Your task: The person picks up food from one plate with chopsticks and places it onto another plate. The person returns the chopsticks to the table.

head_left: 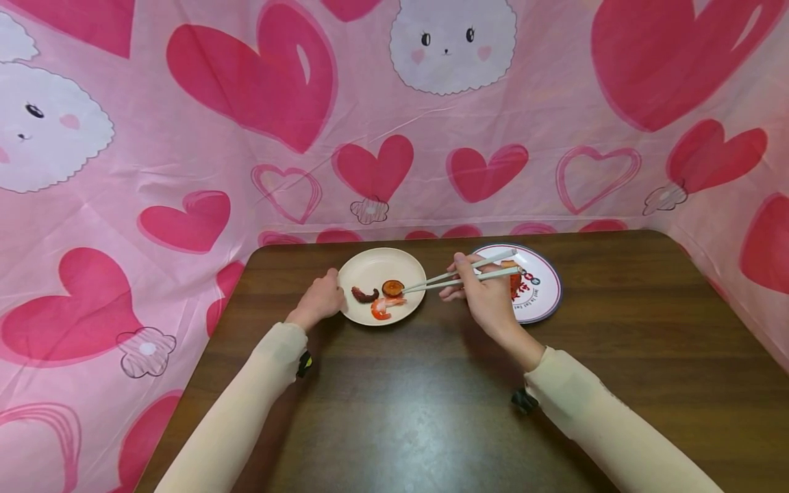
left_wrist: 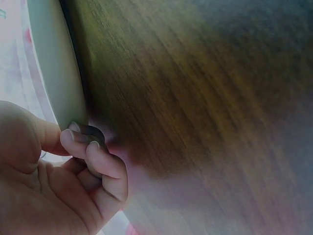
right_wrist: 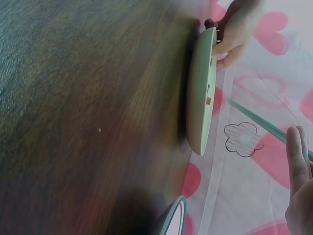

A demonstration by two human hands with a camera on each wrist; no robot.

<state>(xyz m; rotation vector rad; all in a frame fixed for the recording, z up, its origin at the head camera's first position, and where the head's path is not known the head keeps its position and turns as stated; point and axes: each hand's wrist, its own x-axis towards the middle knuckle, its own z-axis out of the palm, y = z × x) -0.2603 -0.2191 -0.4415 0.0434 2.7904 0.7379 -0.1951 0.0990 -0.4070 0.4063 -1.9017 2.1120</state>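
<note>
On the left side of the cream plate [head_left: 372, 260], my left hand [head_left: 319, 299] pinches the rim, its fingers curled beneath the edge in the left wrist view. My right hand [head_left: 487, 305] grips a pair of pale green chopsticks [head_left: 499, 274] that point left over the plate. Their tips are by an orange shrimp [head_left: 381, 309] and a round brown-rimmed slice [head_left: 392, 288]; whether they touch either is unclear. A dark red, curved piece like an octopus tentacle [head_left: 365, 296] lies left of the slice. The right wrist view shows a chopstick tip apart from the plate.
To the right is a white plate with a blue rim [head_left: 553, 274], partly behind my right hand. Reddish food [head_left: 514, 279] lies on it. Both plates stand toward the far edge of the brown wooden table [head_left: 394, 411]. A pink heart-patterned cloth [head_left: 370, 103] hangs behind.
</note>
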